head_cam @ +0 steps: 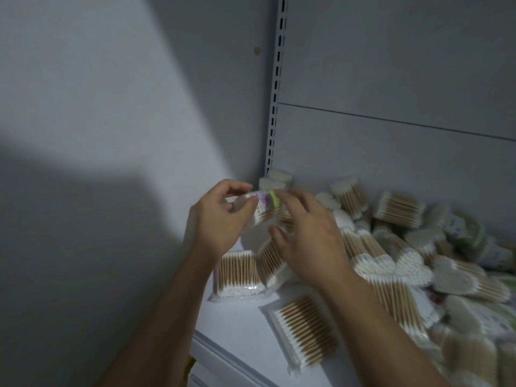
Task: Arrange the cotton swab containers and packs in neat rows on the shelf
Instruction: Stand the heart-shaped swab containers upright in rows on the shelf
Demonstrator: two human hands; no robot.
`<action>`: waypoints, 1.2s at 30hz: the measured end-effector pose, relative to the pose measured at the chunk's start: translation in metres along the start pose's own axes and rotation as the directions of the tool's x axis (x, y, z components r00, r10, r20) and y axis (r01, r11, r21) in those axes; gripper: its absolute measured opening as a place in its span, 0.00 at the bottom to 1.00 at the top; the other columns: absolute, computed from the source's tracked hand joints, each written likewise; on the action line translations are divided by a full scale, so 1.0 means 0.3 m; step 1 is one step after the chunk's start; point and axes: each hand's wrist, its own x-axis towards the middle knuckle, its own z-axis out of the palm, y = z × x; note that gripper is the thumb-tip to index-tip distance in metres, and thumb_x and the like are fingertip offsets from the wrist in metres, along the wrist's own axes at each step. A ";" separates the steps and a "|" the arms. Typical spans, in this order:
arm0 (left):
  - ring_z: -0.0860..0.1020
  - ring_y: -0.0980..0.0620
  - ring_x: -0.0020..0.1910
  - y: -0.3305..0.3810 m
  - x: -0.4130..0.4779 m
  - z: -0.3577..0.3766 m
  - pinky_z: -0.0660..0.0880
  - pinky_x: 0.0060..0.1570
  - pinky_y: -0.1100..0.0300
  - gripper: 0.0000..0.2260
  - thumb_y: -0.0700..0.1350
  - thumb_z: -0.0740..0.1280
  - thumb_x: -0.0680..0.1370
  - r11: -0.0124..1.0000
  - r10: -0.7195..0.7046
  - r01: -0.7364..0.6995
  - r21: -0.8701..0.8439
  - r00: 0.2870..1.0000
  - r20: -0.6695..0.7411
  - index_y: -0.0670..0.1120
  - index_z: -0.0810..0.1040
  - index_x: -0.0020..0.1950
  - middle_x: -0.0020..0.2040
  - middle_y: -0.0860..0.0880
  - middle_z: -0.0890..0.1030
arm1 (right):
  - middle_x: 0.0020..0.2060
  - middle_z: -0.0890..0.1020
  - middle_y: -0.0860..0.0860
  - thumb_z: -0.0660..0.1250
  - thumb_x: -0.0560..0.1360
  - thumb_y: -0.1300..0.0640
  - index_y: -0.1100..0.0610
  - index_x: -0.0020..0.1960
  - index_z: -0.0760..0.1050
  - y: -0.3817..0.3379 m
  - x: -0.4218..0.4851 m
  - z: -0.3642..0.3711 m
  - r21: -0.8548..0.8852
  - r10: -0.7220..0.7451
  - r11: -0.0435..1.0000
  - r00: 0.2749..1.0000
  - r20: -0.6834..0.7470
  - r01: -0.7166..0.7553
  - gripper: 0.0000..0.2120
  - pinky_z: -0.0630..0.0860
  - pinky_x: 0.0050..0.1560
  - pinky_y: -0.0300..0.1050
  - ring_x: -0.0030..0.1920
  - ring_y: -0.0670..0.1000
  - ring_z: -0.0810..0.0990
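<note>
Both hands are up at the left end of the shelf (240, 325), by the corner where the side wall (111, 107) meets the slotted upright (276, 93). Between them, held clear of the board, is a small pack (262, 205) of cotton swabs with a purple-and-green label. The left hand (220, 219) pinches its left end, thumb and forefinger curled round it, the other fingers tucked behind. The right hand (307, 241) comes in from the other side — fingers reaching out nearly straight, tips touching the green end, thumb spread apart underneath. The picture is soft with motion, so I cannot tell how firmly that right hand bears on it.

Below the hands a flat pack (237, 272) lies on the shelf, wooden sticks showing through the clear wrap. A second flat pack (304, 336) lies nearer the front edge, skewed. Off to the right is the heap (418, 247) — bundles and round containers tumbled over each other, no rows at all.

So this looks like the early going: one pack in hand, probably being turned or squared up for placing, and almost everything left to sort. The next move, by my reading, calls for setting it down tight into the back-left corner, square to the upright, to start a row. That wants the label facing out and a clean release. The loose packs underneath should be nudged aside first, or they may tip it.
</note>
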 end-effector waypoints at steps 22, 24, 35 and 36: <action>0.83 0.52 0.42 0.158 0.150 -0.040 0.79 0.39 0.56 0.26 0.60 0.73 0.66 0.982 -0.120 0.078 0.171 0.960 0.253 0.54 0.78 0.63 0.46 0.52 0.82 | 0.65 0.67 0.50 0.73 0.71 0.51 0.52 0.67 0.68 -0.034 0.122 -0.084 -0.042 0.008 0.999 0.985 0.172 -0.001 0.28 0.69 0.56 0.43 0.60 0.53 0.75; 0.82 0.50 0.48 0.130 0.153 -0.035 0.79 0.49 0.51 0.33 0.64 0.68 0.60 0.962 -0.100 0.028 0.272 0.962 0.254 0.57 0.76 0.64 0.50 0.52 0.82 | 0.69 0.67 0.48 0.71 0.73 0.52 0.52 0.71 0.66 -0.024 0.120 -0.072 0.015 -0.035 0.999 0.970 0.242 0.032 0.29 0.68 0.60 0.41 0.65 0.51 0.72; 0.76 0.52 0.54 0.036 0.158 0.001 0.73 0.57 0.55 0.22 0.53 0.75 0.70 0.804 -0.039 -0.213 0.556 0.913 0.407 0.50 0.76 0.62 0.54 0.53 0.76 | 0.74 0.63 0.53 0.58 0.78 0.45 0.51 0.75 0.60 0.047 0.079 -0.029 -0.302 0.118 0.953 0.879 0.463 0.031 0.27 0.44 0.74 0.59 0.74 0.55 0.60; 0.76 0.52 0.53 0.022 0.167 0.014 0.74 0.56 0.54 0.19 0.52 0.75 0.70 0.797 -0.043 -0.213 0.565 0.913 0.405 0.51 0.75 0.58 0.53 0.53 0.76 | 0.75 0.60 0.54 0.55 0.79 0.42 0.51 0.76 0.58 0.058 0.072 -0.027 -0.322 0.161 0.947 0.859 0.486 0.004 0.28 0.41 0.74 0.61 0.75 0.55 0.56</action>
